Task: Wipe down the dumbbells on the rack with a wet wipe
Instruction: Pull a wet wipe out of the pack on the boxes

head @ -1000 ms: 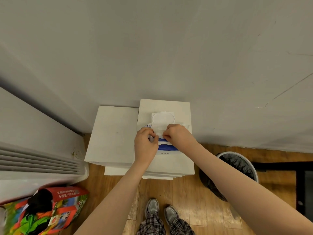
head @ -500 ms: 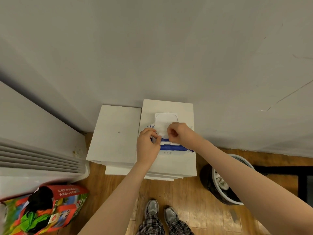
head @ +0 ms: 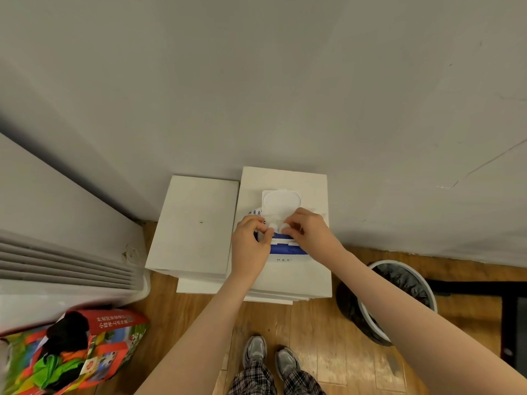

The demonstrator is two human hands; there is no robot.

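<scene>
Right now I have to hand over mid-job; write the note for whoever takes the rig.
Left hand: grips the wet wipe pack, steadying it on the white box.
Right hand: pinches a wipe at the pack's opening.
Flip lid is open.
Done: pack opened, wipe started.
Left: pull the wipe free, go to the rack, wipe every dumbbell. No rack or dumbbells in view.
Bin stands on your right.

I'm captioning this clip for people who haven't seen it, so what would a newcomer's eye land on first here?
First, the two hands, left hand and right hand, meeting over the wet wipe pack, its white lid flipped open, on the white boxes against the wall. Next, the colourful bag at lower left and the black-lined bin at right.
</scene>
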